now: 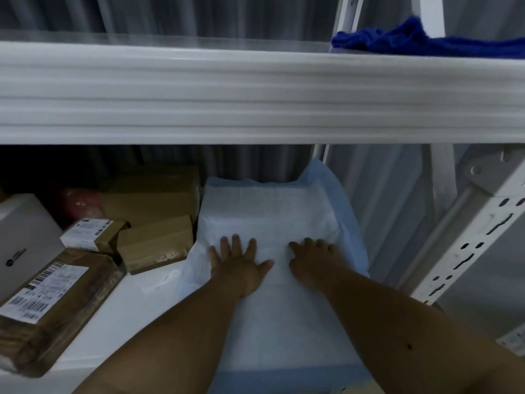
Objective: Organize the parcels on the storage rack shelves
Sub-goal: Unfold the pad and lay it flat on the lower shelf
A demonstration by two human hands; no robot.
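Right now both my hands lie flat on the soft white padded parcel with pale blue edging, which sits at the right end of the white lower shelf, its far end reaching toward the back edge. My left hand has its fingers spread and straight, pressing down and holding nothing; my right hand rests just beside it, palm down, fingers seemingly a little bent at the tips, though blur keeps me from being sure. Neither hand is clasped round anything.

To my left the brown cardboard boxes stand close against the soft parcel's left side, and a brown paper parcel with barcode labels lies at the front left corner of the shelf, tilted. A white box sits behind it. On the upper shelf a dark blue cloth lies at the right end.

I judge the step is squaring this soft parcel into place. Doing it well means pushing evenly with both palms so it slides straight toward the back edge, not skewing into the boxes, and keeping its right side clear of the white perforated upright
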